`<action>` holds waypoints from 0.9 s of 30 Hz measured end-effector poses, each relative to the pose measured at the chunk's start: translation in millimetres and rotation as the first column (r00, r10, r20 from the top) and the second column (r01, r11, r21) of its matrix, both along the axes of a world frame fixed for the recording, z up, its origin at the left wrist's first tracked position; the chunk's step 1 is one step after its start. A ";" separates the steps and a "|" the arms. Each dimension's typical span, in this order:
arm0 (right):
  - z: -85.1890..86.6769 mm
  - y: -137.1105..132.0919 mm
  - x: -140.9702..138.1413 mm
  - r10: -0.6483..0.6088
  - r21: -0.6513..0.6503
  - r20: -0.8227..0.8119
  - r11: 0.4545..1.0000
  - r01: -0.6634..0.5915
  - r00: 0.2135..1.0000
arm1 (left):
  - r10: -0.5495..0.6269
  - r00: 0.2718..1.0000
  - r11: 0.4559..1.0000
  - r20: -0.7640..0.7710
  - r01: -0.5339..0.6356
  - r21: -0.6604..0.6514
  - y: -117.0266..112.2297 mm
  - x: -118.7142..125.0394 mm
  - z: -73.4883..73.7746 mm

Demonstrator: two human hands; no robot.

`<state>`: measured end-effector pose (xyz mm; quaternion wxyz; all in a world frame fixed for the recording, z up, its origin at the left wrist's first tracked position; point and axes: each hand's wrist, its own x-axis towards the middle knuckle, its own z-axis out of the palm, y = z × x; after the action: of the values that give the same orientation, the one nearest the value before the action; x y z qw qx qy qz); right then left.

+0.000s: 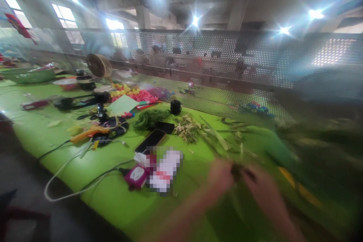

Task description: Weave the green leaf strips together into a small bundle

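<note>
Blurred by motion, my left hand (221, 176) and my right hand (260, 183) meet close together over the table's front right part. The fingers of both are closed on a dried plant strip (235, 170), dark brown between the hands, with a pale end sticking up and another pale length hanging below. Its exact kind is smeared. Just beyond the hands lie a pile of pale dried plant scraps (187, 127) and a longer pale green strip (218, 134).
A green table (113, 181) carries two phones, one of them the nearer phone (150, 140), a pink pouch (136, 176), a dark mug (176, 107) and cables. A perforated screen (204, 68) stands behind. Dark leafy material (320, 151) is heaped at right.
</note>
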<state>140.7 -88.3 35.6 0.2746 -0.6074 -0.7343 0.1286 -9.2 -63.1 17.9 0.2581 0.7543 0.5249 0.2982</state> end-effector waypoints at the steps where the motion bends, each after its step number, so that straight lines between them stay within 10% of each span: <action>1: -1.1 -0.2 0.0 0.001 0.018 0.030 1.000 -0.001 1.000 | -0.007 1.000 1.000 0.009 0.007 0.009 -0.7 0.1 0.1; 11: -6.8 -4.2 -3.6 -0.075 0.208 0.214 0.978 0.029 0.974 | -0.019 0.998 0.997 0.055 0.015 0.076 -0.2 0.6 -6.4; 27: 16.2 -3.8 -0.9 -0.032 0.001 -0.117 0.999 0.032 0.993 | -0.027 1.000 1.000 -0.003 0.027 -0.012 -0.2 -1.2 1.4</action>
<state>139.9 -92.2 51.9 0.3201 -0.6101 -0.7072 0.1588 -10.3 -63.3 19.3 0.2658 0.7601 0.5170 0.2904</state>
